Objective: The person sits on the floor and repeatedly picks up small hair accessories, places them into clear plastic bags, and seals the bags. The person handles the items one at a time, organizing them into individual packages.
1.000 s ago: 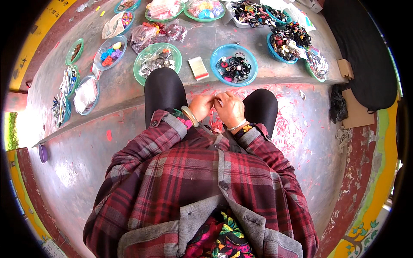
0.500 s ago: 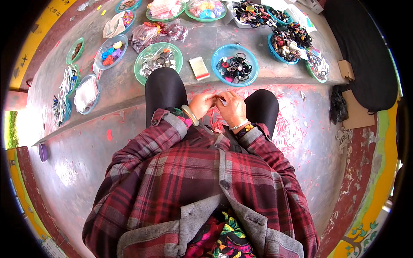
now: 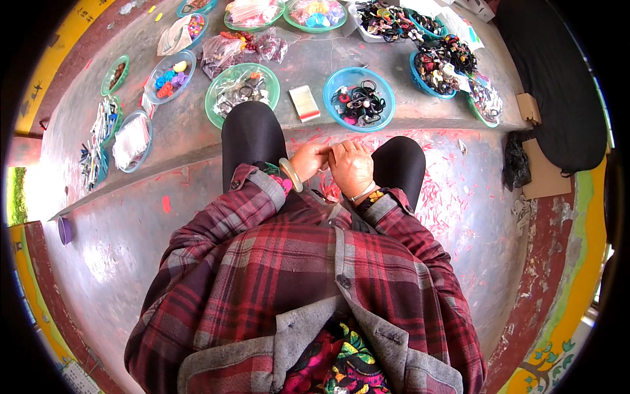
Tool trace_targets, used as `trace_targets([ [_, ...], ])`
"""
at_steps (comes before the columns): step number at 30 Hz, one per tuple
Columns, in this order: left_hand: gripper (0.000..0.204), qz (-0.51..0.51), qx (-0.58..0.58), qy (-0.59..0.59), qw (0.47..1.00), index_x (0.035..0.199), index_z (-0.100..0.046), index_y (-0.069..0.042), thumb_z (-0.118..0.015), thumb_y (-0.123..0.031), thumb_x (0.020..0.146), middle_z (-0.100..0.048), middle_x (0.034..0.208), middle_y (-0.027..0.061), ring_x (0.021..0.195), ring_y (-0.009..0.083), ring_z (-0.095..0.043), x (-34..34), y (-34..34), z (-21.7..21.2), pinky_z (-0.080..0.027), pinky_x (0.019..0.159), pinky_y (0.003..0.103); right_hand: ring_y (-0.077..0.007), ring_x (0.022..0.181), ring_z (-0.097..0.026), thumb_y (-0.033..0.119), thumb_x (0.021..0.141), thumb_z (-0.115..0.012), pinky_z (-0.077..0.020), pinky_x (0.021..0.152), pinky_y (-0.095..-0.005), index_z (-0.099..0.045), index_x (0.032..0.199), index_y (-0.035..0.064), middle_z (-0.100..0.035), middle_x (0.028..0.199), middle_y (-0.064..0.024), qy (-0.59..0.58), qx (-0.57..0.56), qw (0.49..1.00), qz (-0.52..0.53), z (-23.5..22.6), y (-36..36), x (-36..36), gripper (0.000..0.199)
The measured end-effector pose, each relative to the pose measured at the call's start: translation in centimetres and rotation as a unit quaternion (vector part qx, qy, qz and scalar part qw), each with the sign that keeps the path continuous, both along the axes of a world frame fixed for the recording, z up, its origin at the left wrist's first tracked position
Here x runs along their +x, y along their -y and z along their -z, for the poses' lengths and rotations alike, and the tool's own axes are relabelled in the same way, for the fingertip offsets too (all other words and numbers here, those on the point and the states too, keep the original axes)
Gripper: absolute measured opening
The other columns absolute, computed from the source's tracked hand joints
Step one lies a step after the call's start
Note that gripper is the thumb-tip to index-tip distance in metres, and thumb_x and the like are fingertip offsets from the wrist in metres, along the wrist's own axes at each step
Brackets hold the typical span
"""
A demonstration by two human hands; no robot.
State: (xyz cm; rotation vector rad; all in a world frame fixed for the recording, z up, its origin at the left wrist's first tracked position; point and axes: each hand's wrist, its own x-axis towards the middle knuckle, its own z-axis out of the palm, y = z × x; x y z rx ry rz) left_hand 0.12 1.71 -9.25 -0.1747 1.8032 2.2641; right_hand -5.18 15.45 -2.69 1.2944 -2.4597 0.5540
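Between my knees my two hands meet, fingertips against fingertips. My left hand (image 3: 308, 163) is closed in a pinch, a pale bangle on its wrist. Curled over its fingertips, my right hand (image 3: 352, 168) is closed too, with a thin bracelet at the wrist. Whatever they hold is too small or hidden to make out. Beyond them on the raised ledge stands a blue basket (image 3: 333, 117) of black hair ties. Left of it lie a small pale pad with a red edge (image 3: 304, 104) and a green basket (image 3: 211, 110) with small items in clear plastic.
More baskets line the ledge, among them a blue one (image 3: 416, 73) heaped with hair ties and one with white packets (image 3: 132, 142). A black plastic bag (image 3: 517, 161) and cardboard (image 3: 548, 172) lie at the right. Red scraps (image 3: 443, 190) litter the floor; a purple cup (image 3: 65, 230) stands left.
My right hand has turned and its fingers have folded further over the left fingertips. My left hand has barely shifted; the baskets are where they were.
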Motion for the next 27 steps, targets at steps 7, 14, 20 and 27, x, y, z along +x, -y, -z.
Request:
trace_targets([
  [7, 0.023, 0.038, -0.183, -0.083, 0.979, 0.105, -0.056, 0.002, -0.046, 0.001, 0.084, -0.059, 0.094, 0.0033, 0.086, 0.0100, -0.053, -0.1, 0.2, 0.7, -0.045, 0.075, 0.025, -0.0289, 0.065, -0.055, 0.012, 0.066, -0.058, -0.0449, 0.060, -0.0386, -0.053, 0.066, 0.0063, -0.054, 0.067, -0.0097, 0.034, -0.017, 0.999, 0.010, -0.6, 0.1, 0.2, 0.008],
  [14, 0.025, -0.008, -0.087, -0.038, 0.995, 0.108, -0.054, 0.006, -0.044, 0.001, 0.086, -0.059, 0.101, 0.0078, 0.094, 0.0130, -0.054, -0.1, -0.2, 0.9, -0.044, 0.084, 0.027, -0.0262, 0.058, -0.057, 0.009, 0.062, -0.061, -0.0448, 0.051, -0.0354, -0.056, 0.063, 0.0056, -0.057, 0.064, -0.0090, 0.171, -0.116, 0.976, 0.064, -0.8, -0.1, -0.3, 0.006],
  [20, 0.025, -0.037, 0.034, -0.008, 0.999, 0.109, -0.053, 0.004, -0.046, -0.008, 0.089, -0.060, 0.099, 0.0087, 0.091, 0.0128, -0.057, 0.2, 0.0, -1.6, -0.046, 0.080, 0.026, -0.0129, 0.059, -0.056, 0.006, 0.070, -0.058, -0.0444, 0.055, -0.0258, -0.062, 0.070, 0.0034, -0.061, 0.066, -0.0053, 0.475, -0.227, 0.843, 0.107, 0.8, -0.9, -2.0, 0.005],
  [27, 0.024, -0.152, 0.222, 0.058, 0.962, 0.107, -0.052, 0.003, -0.045, -0.012, 0.090, -0.058, 0.104, 0.0120, 0.088, 0.0164, -0.058, 0.4, 0.0, -3.8, -0.048, 0.078, 0.028, -0.0074, 0.056, -0.046, -0.001, 0.072, -0.053, -0.0352, 0.054, -0.0201, -0.059, 0.067, 0.0015, -0.054, 0.063, -0.0007, 0.569, -0.462, 0.675, 0.083, -2.0, -4.5, -5.2, 0.007],
])
